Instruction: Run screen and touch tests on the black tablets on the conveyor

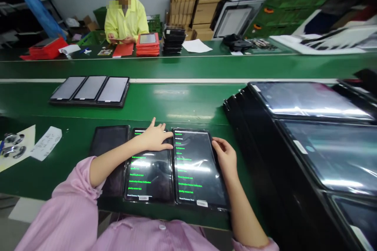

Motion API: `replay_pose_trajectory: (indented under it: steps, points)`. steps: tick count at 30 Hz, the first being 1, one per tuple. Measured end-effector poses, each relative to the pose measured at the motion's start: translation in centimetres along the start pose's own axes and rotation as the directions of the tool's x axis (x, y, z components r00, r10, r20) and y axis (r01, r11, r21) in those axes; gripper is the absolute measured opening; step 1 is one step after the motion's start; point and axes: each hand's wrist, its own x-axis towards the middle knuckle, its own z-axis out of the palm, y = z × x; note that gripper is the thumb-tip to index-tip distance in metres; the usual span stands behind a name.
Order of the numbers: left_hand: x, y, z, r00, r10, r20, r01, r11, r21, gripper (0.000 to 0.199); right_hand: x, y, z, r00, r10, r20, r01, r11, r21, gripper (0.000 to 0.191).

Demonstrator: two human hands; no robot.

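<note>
Two tablets with lit screens, showing lists of green text, lie side by side in front of me. My left hand (156, 137) reaches over the top of the middle tablet (151, 186), fingers spread, with fingertips at the left edge of the right-hand tablet (196, 168). At that tablet's upper right edge, my right hand (228, 159) has its thumb and curled fingers on the rim. A third tablet (110, 139) with a dark screen lies at the left, partly under my left forearm.
Stacked tablets (321, 102) rise at the right. Farther back is a tray of three tablets (90, 88). Paper slips (46, 143) lie at the left. Across the green bench, a person in yellow (126, 19) handles something beside red cases (147, 47).
</note>
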Motion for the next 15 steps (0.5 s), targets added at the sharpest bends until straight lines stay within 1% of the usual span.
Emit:
replay_pose_trajectory:
  steps: [4, 7, 9, 11, 12, 13, 14, 15]
  points:
    - [0.1, 0.3, 0.4, 0.999, -0.026, -0.019, 0.026, 1.0, 0.01, 0.058, 0.2, 0.2, -0.3, 1.0, 0.007, 0.003, -0.007, 0.999, -0.035, 0.043]
    - [0.5, 0.3, 0.5, 1.0, -0.021, -0.02, 0.021, 0.999, -0.035, 0.052, 0.3, 0.3, -0.5, 1.0, -0.001, 0.004, 0.001, 0.999, -0.05, 0.044]
    - [0.4, -0.2, 0.3, 1.0, 0.005, 0.006, -0.004, 0.995, -0.103, 0.052, 0.3, 0.2, -0.6, 1.0, 0.0, 0.012, 0.0, 0.998, -0.058, 0.045]
    - [-0.6, -1.4, 0.0, 0.999, 0.018, 0.026, -0.013, 0.985, -0.171, 0.058, 0.3, 0.1, -0.6, 1.0, 0.013, 0.025, -0.011, 0.998, -0.069, 0.046]
    - [-1.6, -2.3, -0.2, 1.0, -0.009, 0.022, 0.013, 0.982, -0.186, 0.061, 0.3, 0.0, -0.6, 0.999, 0.017, 0.028, -0.015, 0.997, -0.073, 0.046]
    - [-2.8, -3.4, -0.3, 0.997, -0.073, 0.007, 0.073, 0.98, -0.187, 0.063, 0.3, -0.1, -0.6, 0.999, 0.019, 0.026, -0.017, 0.997, -0.074, 0.046]
    - [-4.2, -4.6, -0.3, 0.985, -0.173, -0.011, 0.168, 0.969, -0.183, 0.062, 0.2, -0.1, -0.6, 1.0, 0.02, 0.021, -0.018, 0.997, -0.074, 0.047]
    - [-5.8, -5.9, -0.3, 0.954, -0.297, -0.031, 0.287, 0.942, -0.175, 0.059, 0.2, -0.1, -0.5, 1.0, 0.021, 0.012, -0.02, 0.997, -0.073, 0.047]
